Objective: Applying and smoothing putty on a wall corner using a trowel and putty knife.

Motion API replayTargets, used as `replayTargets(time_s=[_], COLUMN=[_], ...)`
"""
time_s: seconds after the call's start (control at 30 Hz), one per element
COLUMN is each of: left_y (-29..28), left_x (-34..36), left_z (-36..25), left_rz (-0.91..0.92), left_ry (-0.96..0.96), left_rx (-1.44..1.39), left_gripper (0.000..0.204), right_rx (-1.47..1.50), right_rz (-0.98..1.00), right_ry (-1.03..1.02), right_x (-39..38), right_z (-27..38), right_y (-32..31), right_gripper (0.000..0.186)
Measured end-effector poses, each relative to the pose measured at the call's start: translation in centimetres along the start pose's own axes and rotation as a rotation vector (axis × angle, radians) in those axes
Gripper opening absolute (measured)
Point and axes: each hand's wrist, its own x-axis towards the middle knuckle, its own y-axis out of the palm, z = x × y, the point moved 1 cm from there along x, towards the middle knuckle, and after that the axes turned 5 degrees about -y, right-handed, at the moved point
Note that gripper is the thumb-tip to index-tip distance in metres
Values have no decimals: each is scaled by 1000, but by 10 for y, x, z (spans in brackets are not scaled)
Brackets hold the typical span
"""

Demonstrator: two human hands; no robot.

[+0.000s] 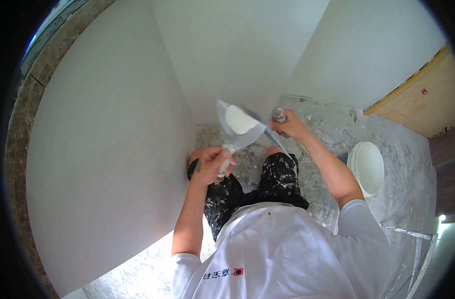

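Observation:
My left hand (213, 165) is closed round the handle of a wide putty knife (233, 138), its blade pointing away from me. A smooth lump of white putty (240, 119) lies on that blade. On the right, my right hand (291, 124) grips the pale, stained handle of a second putty knife (279, 141). This one is turned nearly edge-on, and its blade meets or overlaps the right edge of the left blade; whether they touch I cannot tell. Both tools are held in the air above my knees.
A white bucket (365, 169) stands on the stained grey floor (317, 117) to the right. Pale walls (108, 134) rise close on the left and ahead. A wooden board (422, 92) is at the far right, and a metal frame (418, 233) at the lower right.

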Motion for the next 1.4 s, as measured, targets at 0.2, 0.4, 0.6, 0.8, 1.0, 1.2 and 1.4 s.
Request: replayTargets(time_s=[0.2, 0.4, 0.6, 0.8, 1.0, 1.2, 1.4], left_y=[-30, -22, -27, -25, -5, -2, -5], left_x=[-23, -3, -27, -64, -109, -133, -141], left_z=[25, 26, -40, 4, 40, 44, 58], left_rz=[-40, -61, -129, -140, -164, -230, -291], left_ry=[-156, -146, 61, 58, -5, -19, -37], left_rx=[43, 88, 274, 111, 25, 30, 29], left_gripper=[29, 30, 30, 30, 29, 36, 34], right_rx=[610, -14, -301, 558, 566, 595, 680], right_rz=[-448, -376, 212, 481, 275, 113, 117], right_ry=[-71, -634, -33, -213, -180, -377, -348], right_x=[14, 30, 15, 38, 125, 195, 222], right_z=[44, 23, 39, 83, 156, 219, 226], right_y=[23, 34, 18, 51, 139, 194, 194], right_gripper=[13, 12, 14, 37, 55, 42, 34])
